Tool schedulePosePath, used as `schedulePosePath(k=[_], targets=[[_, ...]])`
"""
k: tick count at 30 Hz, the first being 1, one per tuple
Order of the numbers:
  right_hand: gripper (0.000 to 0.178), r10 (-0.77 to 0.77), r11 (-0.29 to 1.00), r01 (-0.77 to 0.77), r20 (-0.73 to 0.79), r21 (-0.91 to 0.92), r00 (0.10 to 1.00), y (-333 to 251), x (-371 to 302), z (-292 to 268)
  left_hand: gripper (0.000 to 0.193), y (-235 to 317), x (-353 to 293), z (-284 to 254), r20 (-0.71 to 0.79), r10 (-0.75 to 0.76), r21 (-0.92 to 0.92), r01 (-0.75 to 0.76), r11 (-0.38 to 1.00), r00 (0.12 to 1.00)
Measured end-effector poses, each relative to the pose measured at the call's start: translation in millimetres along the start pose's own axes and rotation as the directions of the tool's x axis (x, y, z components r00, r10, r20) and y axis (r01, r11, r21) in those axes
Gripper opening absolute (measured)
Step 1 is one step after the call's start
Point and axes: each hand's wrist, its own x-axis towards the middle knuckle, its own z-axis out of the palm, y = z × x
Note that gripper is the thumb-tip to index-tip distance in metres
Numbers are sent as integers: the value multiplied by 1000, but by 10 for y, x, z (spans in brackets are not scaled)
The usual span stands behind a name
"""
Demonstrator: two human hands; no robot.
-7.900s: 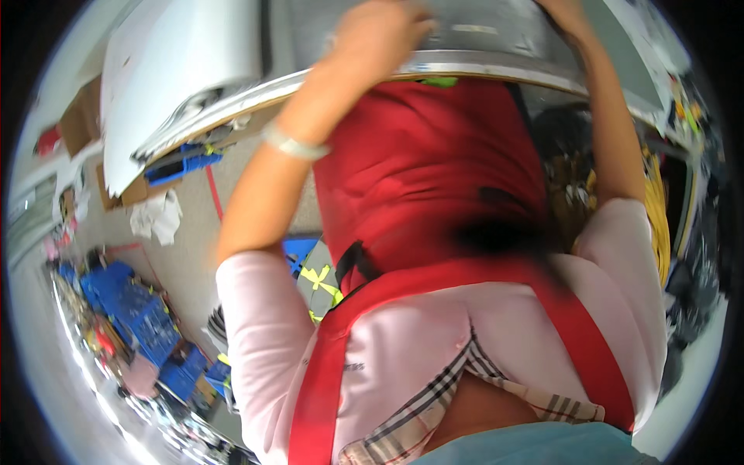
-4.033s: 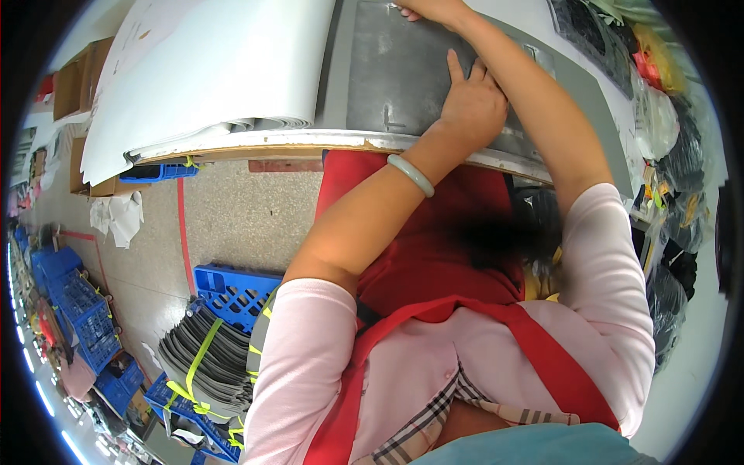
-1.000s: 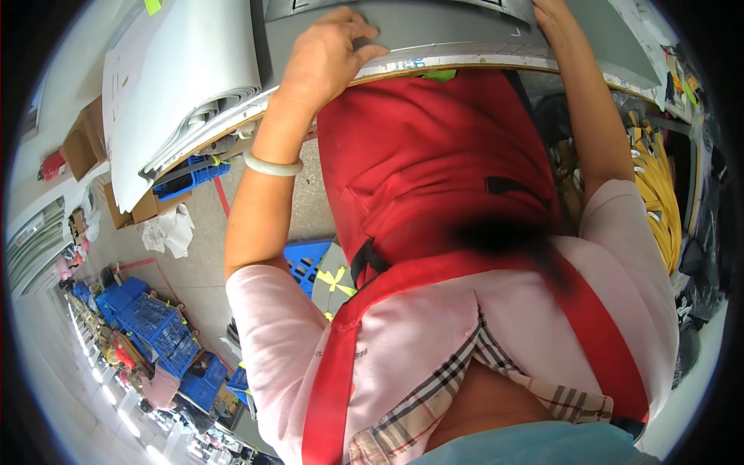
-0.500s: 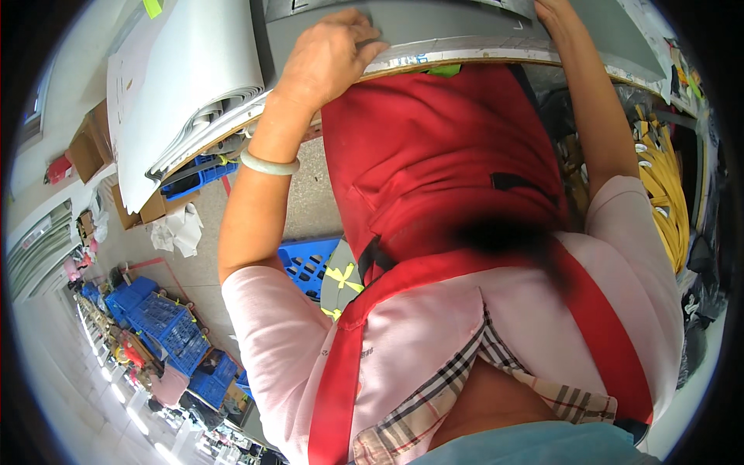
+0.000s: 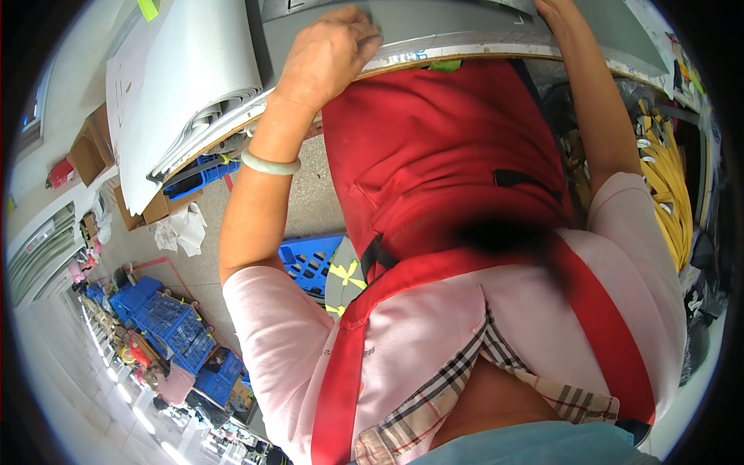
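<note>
A dark grey sheet (image 5: 434,27) lies along the near edge of the workbench, with small white corner marks on it. On top of it, at the upper rim of the view, is a shiny grey plate (image 5: 496,3). My left hand (image 5: 329,50) rests over the sheet close to the bench edge, its fingers curled; whatever they pinch, if anything, is hidden. At the plate's right end is my right hand (image 5: 549,9), cut off by the picture's top, so its fingers are mostly out of sight.
To the left, large white sheets (image 5: 198,54) curl over the bench edge (image 5: 465,54). Below stand a blue crate (image 5: 306,260) and grey pieces with yellow ties (image 5: 341,275). Yellow strips (image 5: 666,186) hang at the right. Stacked blue baskets (image 5: 174,325) stand farther off on the floor.
My left hand has shifted very slightly, its fingertips drawn a little closer together. The view has moved slightly; my right hand stays by the plate's end.
</note>
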Motion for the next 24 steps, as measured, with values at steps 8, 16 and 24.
schedulePosePath(k=[8,16,24], targets=[[14,-10,1000,10,9,2,1000,0,-22,26,26,52,-7,-6,6,-44,6,44,999,999],[14,-7,1000,7,-7,-3,1000,-5,-36,52,24,96,2,46,-26,66,132,-62,989,997],[18,-40,997,39,-19,-65,999,-24,-70,107,31,108,-78,9,-25,-12,4,13,1000,1000]])
